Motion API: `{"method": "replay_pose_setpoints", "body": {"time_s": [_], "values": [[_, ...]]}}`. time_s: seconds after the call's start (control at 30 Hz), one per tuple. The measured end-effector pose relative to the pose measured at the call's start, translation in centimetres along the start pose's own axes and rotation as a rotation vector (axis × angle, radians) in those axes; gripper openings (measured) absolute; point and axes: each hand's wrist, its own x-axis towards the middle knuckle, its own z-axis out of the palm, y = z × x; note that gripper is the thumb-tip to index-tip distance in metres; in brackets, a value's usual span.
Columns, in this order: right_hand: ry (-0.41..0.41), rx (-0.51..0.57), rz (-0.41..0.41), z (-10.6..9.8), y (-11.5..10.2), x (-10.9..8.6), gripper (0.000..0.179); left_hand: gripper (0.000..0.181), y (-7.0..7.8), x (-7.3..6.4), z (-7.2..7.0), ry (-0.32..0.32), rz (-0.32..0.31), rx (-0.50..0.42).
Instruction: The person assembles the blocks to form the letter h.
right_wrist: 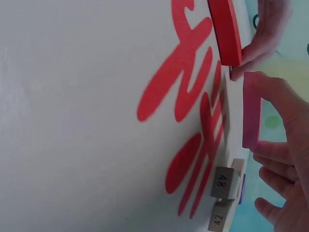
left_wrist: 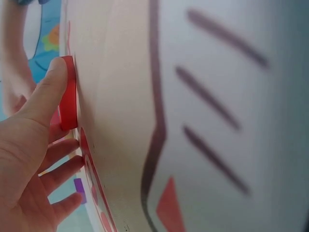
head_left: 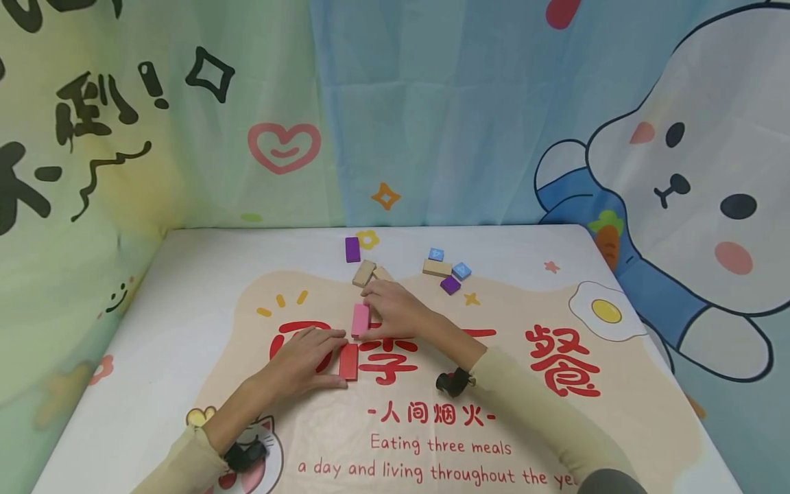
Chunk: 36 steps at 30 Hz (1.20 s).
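Note:
My left hand point(head_left: 306, 362) pinches a red block point(head_left: 348, 362) on the tablecloth. In the left wrist view the thumb point(left_wrist: 53, 82) is at one end of that red block point(left_wrist: 70, 96), and the index finger is at the other. My right hand point(head_left: 398, 310) holds a pink block point(head_left: 361, 320) just beyond the red one. The right wrist view shows the pink block point(right_wrist: 251, 111) pinched lengthwise between thumb and index finger, seemingly a little off the cloth. Two wooden blocks point(head_left: 364, 273) lie past my right fingertips, one partly hidden; their ends bear the numbers 48 point(right_wrist: 225, 182) and 42 point(right_wrist: 221, 215).
A purple block point(head_left: 352, 250) lies near the table's back edge. Right of it is a cluster with a wooden block point(head_left: 437, 267), two blue blocks point(head_left: 461, 271) and another purple block point(head_left: 450, 285). A printed curtain point(head_left: 432, 123) hangs behind the table point(head_left: 204, 261).

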Motion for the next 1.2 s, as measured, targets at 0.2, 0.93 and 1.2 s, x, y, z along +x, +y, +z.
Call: {"method": "replay_pose_setpoints", "body": {"time_s": [0.2,0.93,1.2], "values": [[-0.028,0.017,0.004,0.6,-0.1,0.1,0.07,0.076,-0.1,0.0,0.1,0.017,0.017,0.012],[-0.061,0.009,-0.007,0.8,-0.1,-0.2,0.072,0.09,0.0,0.0,0.0,-0.007,-0.059,-0.047],[-0.06,-0.005,-0.034,0.5,0.9,-0.6,0.061,0.098,0.0,0.1,0.1,-0.029,-0.081,-0.064]]}}
